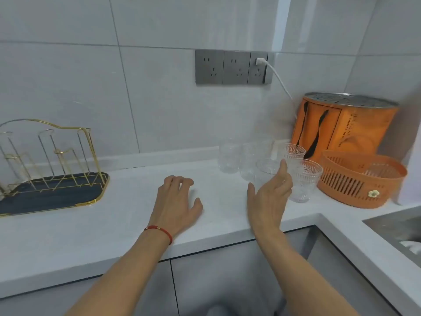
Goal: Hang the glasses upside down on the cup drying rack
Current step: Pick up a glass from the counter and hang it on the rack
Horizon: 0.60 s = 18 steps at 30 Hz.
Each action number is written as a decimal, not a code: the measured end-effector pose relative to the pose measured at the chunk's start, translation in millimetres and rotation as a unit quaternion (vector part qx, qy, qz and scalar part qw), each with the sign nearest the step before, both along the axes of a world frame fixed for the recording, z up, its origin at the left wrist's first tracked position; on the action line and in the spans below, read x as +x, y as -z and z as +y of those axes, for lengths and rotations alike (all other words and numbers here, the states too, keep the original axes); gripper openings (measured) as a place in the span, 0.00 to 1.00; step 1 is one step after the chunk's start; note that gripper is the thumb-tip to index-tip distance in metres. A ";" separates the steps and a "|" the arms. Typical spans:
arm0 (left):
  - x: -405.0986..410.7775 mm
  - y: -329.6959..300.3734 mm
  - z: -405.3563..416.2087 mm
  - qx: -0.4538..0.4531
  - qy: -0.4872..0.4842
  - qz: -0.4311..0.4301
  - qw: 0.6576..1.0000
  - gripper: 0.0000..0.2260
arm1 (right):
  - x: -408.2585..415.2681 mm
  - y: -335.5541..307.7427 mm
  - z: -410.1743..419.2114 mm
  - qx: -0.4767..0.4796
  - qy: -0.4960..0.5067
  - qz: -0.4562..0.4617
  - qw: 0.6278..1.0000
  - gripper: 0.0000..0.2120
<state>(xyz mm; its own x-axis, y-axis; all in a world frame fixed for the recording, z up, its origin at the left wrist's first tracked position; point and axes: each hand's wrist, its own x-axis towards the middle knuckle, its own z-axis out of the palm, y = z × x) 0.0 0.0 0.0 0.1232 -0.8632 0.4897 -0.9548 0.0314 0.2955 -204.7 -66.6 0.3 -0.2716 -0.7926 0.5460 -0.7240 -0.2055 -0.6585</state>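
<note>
Several clear glasses stand upright in a cluster at the back right of the white counter: two plain ones, a nearer one and two ribbed ones. My right hand is open with fingers spread, right beside the nearer glass, partly covering it; it holds nothing. My left hand rests palm down on the counter, fingers loosely curled, a red bracelet on its wrist. The gold wire cup drying rack on a dark tray stands at the far left, with nothing on its pegs.
An orange slotted basket and an orange cylindrical container with a metal lid fill the right corner. A white cable runs from the wall sockets. A steel sink lies at the right edge.
</note>
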 end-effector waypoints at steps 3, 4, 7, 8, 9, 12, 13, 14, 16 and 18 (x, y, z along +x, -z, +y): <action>0.7 0.8 -0.9 -0.024 0.001 -0.003 1.000 0.22 | -5.0 -5.9 -5.3 0.009 -0.004 -0.049 0.999 0.52; 0.1 0.4 1.1 -0.021 0.003 0.007 1.000 0.22 | -8.9 -6.8 -7.3 0.008 -0.018 -0.067 0.998 0.55; 2.0 -0.1 1.9 -0.038 0.027 0.039 0.998 0.20 | -9.8 -7.5 -2.3 -0.012 -0.105 -0.095 0.990 0.61; 1.9 -3.0 4.5 -0.044 0.036 0.063 0.996 0.20 | -5.3 -8.0 3.8 -0.017 -0.149 -0.093 0.984 0.61; 0.1 -5.0 7.7 -0.056 0.049 0.105 0.992 0.20 | 1.1 -8.0 10.0 -0.017 -0.194 -0.087 0.977 0.62; -7.7 -19.1 22.9 -0.066 0.085 0.344 0.933 0.28 | 30.2 -11.9 28.0 -0.007 -0.331 -0.050 0.942 0.61; -6.9 -24.2 28.3 -0.068 0.091 0.400 0.910 0.31 | 41.5 -15.2 33.4 -0.004 -0.374 -0.030 0.927 0.60; -4.4 -29.0 33.0 -0.067 0.084 0.424 0.899 0.34 | 51.0 -18.2 37.7 -0.005 -0.408 -0.008 0.913 0.59; 10.0 -38.2 46.4 -0.070 0.043 0.448 0.890 0.36 | 69.2 -23.8 44.6 -0.010 -0.463 0.026 0.886 0.57; 31.3 -46.1 60.6 -0.089 0.009 0.493 0.866 0.33 | 87.0 -27.0 48.7 0.017 -0.501 0.016 0.865 0.50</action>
